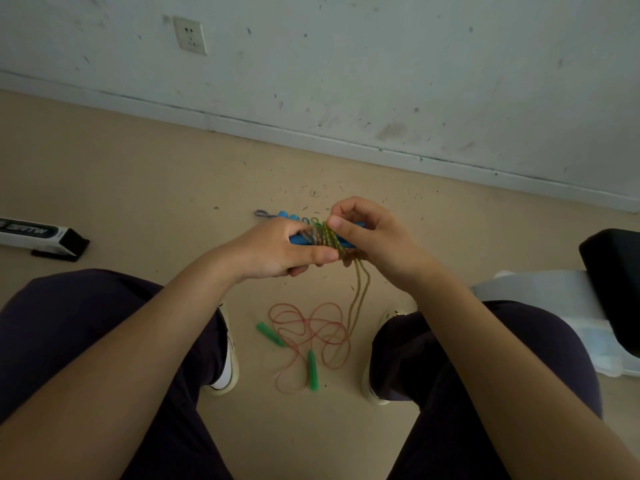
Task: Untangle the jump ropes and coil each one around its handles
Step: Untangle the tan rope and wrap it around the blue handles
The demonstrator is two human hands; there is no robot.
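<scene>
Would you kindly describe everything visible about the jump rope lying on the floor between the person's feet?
The red-orange jump rope lies loose on the tan floor between the shoes. Its thin cord, seemingly plastic, sprawls in several overlapping loops, uncoiled. Two green handles, which also look plastic, lie flat and apart: one to the left, angled, one nearer, pointing almost straight toward the person. Neither hand touches it. Yellowish strands hanging from the bundle held above reach its right edge; contact is unclear.

Scuffed white wall (381,64) spans the far side, carrying one socket (189,35) at far left. White skirting (311,133) meets the beige floor (138,174), which shows scattered debris.
</scene>
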